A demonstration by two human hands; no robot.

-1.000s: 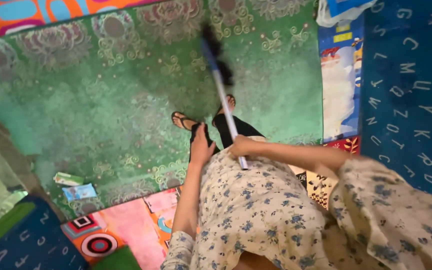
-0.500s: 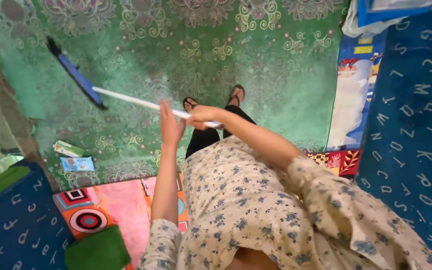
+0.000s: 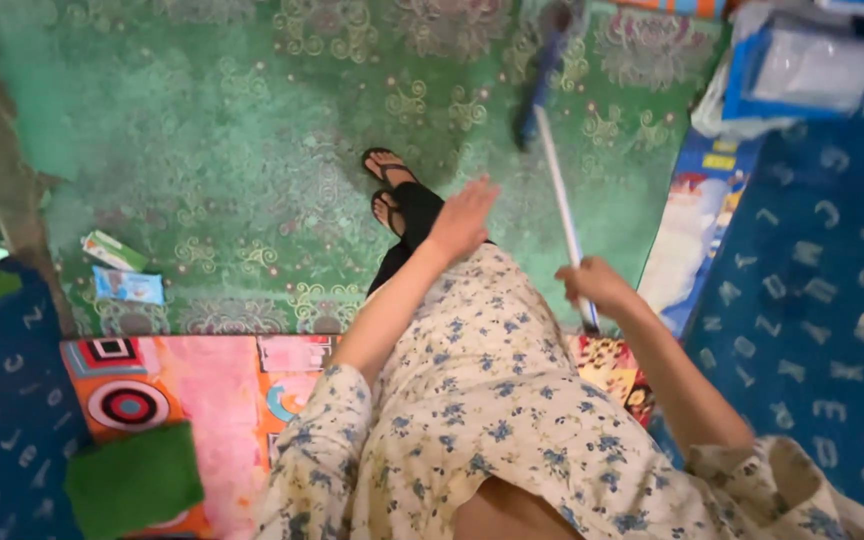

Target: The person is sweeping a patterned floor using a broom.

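My right hand is closed around the white handle near its top end; the broom reaches ahead to the green carpet. I judge it light, stiff and smooth. My left hand hangs spread, holding nothing.

One broom, two small packets, two sandalled feet, one green carpet.

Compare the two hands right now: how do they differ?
The right hand is closed around the broom handle; the left hand is open and holds nothing. The right hand sits out to the side over the green carpet; the left hand hovers above the legs. Both are bare.
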